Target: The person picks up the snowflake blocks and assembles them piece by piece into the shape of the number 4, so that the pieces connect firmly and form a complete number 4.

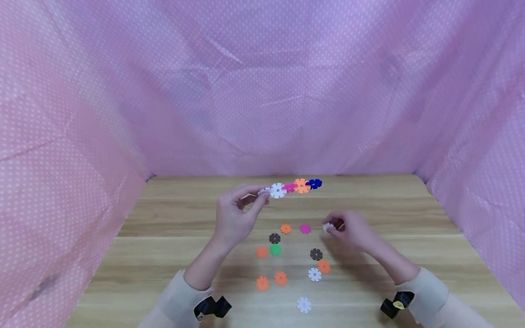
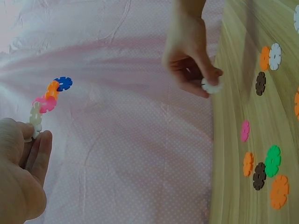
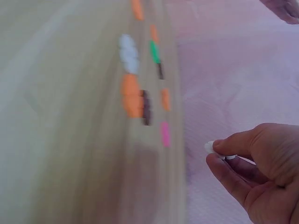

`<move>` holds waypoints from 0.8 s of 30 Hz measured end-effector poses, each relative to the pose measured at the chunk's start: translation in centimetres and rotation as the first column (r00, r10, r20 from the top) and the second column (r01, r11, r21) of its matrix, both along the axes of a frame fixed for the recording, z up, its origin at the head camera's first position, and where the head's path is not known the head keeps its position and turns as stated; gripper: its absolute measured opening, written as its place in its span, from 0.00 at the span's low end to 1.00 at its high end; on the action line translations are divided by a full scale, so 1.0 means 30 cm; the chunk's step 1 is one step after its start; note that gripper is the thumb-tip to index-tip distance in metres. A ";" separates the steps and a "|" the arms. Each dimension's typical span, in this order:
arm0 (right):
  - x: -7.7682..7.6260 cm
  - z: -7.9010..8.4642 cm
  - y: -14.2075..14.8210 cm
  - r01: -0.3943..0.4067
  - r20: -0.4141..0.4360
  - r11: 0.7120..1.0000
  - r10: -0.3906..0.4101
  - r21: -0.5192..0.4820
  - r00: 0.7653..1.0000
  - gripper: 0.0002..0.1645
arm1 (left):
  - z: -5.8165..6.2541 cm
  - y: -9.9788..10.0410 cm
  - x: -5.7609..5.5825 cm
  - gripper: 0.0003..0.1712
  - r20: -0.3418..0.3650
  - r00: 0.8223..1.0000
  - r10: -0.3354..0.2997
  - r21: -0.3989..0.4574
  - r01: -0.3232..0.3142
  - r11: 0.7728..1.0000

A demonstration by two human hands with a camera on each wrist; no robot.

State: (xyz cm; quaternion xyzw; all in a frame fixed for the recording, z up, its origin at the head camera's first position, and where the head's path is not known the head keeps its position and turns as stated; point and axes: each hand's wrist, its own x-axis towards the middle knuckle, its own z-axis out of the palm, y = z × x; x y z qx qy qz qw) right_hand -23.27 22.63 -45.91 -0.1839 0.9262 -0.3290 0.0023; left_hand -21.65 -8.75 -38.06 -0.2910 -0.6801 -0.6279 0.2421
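My left hand (image 1: pixel 238 214) pinches one end of a chain of interlocked snowflake discs (image 1: pixel 301 185), held above the far part of the table. From that hand outward the chain runs white, white, pink, orange and dark blue; the fingertips partly cover the white end disc (image 2: pixel 35 130). A single white notched disc (image 2: pixel 211 86) is pinched between the thumb and fingers of my right hand (image 1: pixel 351 231), apart from the chain and to its right. In the right wrist view the fingers hide much of this white disc (image 3: pixel 210 147).
Loose discs lie on the wooden table (image 1: pixel 160 273) between the arms: several orange ones (image 1: pixel 280 278), a green disc (image 1: pixel 275 249), a pink disc (image 1: pixel 305 228), two dark brown ones (image 1: pixel 316 254) and two white ones (image 1: pixel 304 305). A pink dotted cloth (image 1: pixel 258 108) encloses the back and sides.
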 end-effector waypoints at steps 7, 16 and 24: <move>-0.019 0.099 0.023 0.007 -0.137 0.995 -0.021 -0.104 0.990 0.09 | 0.002 0.000 -0.005 0.07 -0.010 1.000 -0.001 0.012 0.001 1.000; -0.022 0.208 0.029 0.003 -0.206 0.971 -0.054 -0.240 0.977 0.11 | -0.005 0.000 -0.010 0.07 -0.004 1.000 0.006 0.008 -0.005 1.000; -0.010 0.278 0.016 0.017 -0.253 0.950 -0.100 -0.310 0.962 0.11 | -0.019 -0.004 -0.015 0.08 -0.021 1.000 -0.010 0.022 0.011 1.000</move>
